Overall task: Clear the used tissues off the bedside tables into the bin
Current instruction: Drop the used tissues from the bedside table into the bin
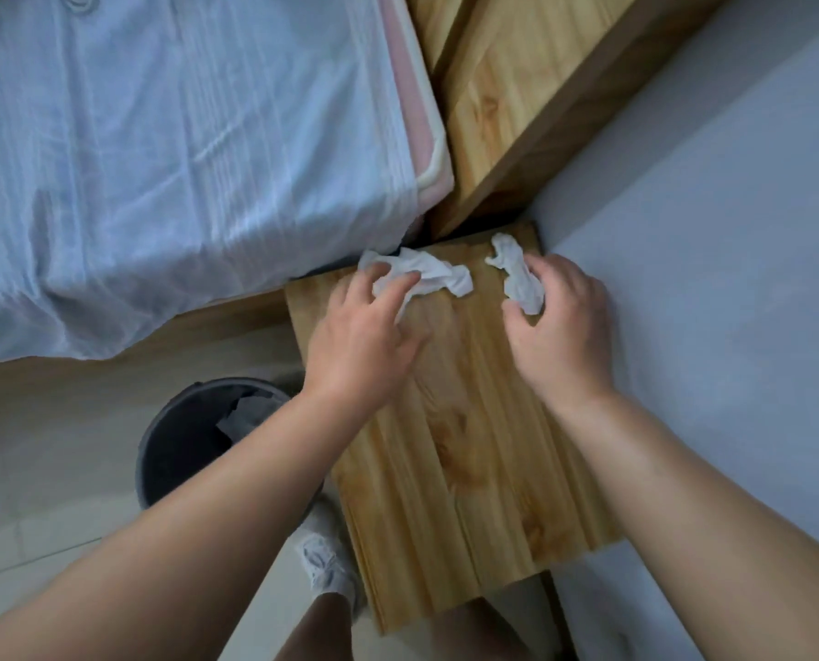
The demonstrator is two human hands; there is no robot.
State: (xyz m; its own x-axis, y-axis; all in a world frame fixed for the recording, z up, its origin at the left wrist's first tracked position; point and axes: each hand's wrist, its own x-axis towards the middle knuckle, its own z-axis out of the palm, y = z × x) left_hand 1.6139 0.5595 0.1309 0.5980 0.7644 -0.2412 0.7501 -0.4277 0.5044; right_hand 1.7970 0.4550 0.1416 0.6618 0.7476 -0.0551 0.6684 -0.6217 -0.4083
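My left hand [364, 336] lies spread, resting on the long crumpled tissue [433, 274] at the far edge of the wooden bedside table [469, 446], and has no grip on it yet. My right hand [560, 326] curls round the smaller crumpled tissue [517, 279] near the wall [731, 231], pinching it between thumb and fingers. The grey bin [169, 460] stands on the floor to my left (some paper already in it). The risk, I think, is that the long tissue sits just beside the gap next to the bed [159, 183], so a careless sweep could push it down there. A loose pinch could also drop either wad short of the bin.
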